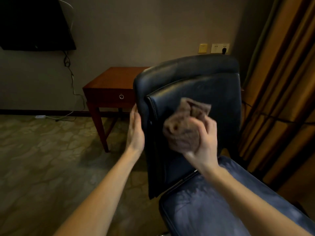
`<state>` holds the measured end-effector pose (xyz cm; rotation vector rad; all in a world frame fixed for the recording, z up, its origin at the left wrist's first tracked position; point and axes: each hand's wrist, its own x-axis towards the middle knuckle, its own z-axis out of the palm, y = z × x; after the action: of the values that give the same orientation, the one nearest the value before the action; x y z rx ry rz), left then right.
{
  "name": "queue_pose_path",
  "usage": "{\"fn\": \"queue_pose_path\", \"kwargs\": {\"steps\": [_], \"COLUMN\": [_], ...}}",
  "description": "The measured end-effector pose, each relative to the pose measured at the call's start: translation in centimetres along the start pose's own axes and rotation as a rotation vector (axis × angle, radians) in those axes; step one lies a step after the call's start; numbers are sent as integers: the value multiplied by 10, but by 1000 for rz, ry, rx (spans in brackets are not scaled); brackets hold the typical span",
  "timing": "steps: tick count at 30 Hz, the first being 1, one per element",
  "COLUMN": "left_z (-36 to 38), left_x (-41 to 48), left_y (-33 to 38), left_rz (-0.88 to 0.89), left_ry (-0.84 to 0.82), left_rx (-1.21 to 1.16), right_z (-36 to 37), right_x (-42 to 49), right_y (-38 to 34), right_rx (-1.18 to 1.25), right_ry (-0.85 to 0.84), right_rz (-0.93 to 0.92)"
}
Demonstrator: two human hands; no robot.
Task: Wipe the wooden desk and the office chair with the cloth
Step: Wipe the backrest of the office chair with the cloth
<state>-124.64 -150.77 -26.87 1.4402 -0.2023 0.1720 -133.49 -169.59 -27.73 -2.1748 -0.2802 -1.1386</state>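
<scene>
A dark leather office chair fills the middle and right, its backrest upright and its seat reaching toward me at the lower right. My right hand grips a crumpled brown cloth and holds it against the front of the backrest. My left hand holds the backrest's left edge, its fingers wrapped behind it. The reddish wooden desk with a ring-pull drawer stands behind the chair, against the wall.
A dark wall-mounted TV hangs at the upper left, with cables trailing down to a power strip on the patterned carpet. Wall sockets sit above the chair. Brown curtains hang along the right.
</scene>
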Motion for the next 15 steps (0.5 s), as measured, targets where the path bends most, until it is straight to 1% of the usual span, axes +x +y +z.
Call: {"fn": "queue_pose_path", "kwargs": {"steps": [1, 3, 4, 6, 8, 11, 13, 15], "left_z": [-1, -1, -2, 2, 8, 6, -2, -11], "left_x": [-12, -31, -38, -54, -66, -72, -73, -73], "left_y": [-13, -36, -45, -57, -63, -70, -74, -76], "left_rz": [-83, -231, -291, -377, -407, -455, -480, -462], "left_ry": [23, 89, 121, 132, 123, 125, 37, -65], "left_rx": [-111, -279, -328, -396, -433, -472, -475, -414], "right_z": [5, 22, 35, 59, 75, 75, 61, 44], "right_x": [23, 59, 69, 66, 34, -35, -68, -81], "right_y": [-13, -29, -33, -36, -26, 7, 26, 35], "right_rx": [-4, -101, -148, -170, -174, -220, -257, -297], "right_ry": [15, -15, -56, -131, -162, -248, -341, -430], "right_rz": [-36, -96, -97, -73, -121, -315, -323, -291]}}
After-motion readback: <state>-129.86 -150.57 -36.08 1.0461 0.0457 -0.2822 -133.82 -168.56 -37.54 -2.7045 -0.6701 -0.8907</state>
